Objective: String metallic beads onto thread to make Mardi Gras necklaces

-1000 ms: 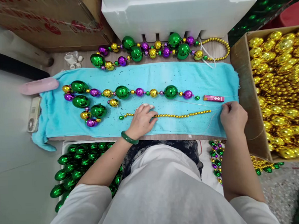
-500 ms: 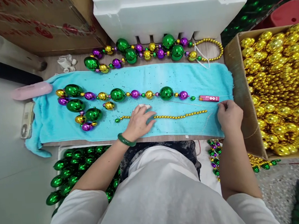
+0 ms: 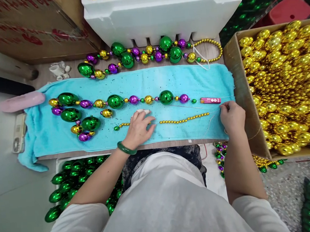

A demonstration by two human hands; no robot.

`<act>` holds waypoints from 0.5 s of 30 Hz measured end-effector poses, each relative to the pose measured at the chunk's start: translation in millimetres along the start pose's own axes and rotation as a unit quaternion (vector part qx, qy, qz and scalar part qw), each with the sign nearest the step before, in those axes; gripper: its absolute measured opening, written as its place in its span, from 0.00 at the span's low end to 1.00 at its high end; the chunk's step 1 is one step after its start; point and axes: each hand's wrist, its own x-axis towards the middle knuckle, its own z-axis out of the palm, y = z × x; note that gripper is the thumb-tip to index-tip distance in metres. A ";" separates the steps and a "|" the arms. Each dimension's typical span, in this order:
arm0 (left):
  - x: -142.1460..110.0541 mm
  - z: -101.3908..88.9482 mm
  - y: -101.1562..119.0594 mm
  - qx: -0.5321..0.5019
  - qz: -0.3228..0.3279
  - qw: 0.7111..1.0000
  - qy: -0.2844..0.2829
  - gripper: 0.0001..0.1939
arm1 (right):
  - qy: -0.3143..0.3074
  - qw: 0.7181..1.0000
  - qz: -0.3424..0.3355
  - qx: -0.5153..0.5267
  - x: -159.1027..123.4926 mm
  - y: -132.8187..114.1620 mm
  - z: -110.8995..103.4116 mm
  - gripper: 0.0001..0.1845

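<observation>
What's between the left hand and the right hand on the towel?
Head view: a row of small gold beads on the blue towel, running from the left hand and stopping short of the right hand.

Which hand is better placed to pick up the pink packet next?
Probably the right hand: it is nearer the pink packet, though its fingers seem to pinch thread. The left hand is farther off, over the gold bead strand.

The left hand (image 3: 138,130) partly hides the gold strand (image 3: 181,121). Thread (image 3: 214,114) at the right hand (image 3: 233,117) is too fine to trace.
</observation>
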 end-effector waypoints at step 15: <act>6.8 4.4 6.4 0.023 0.016 1.000 -0.002 0.10 | 0.004 1.000 -0.011 0.004 2.7 2.3 2.3 0.12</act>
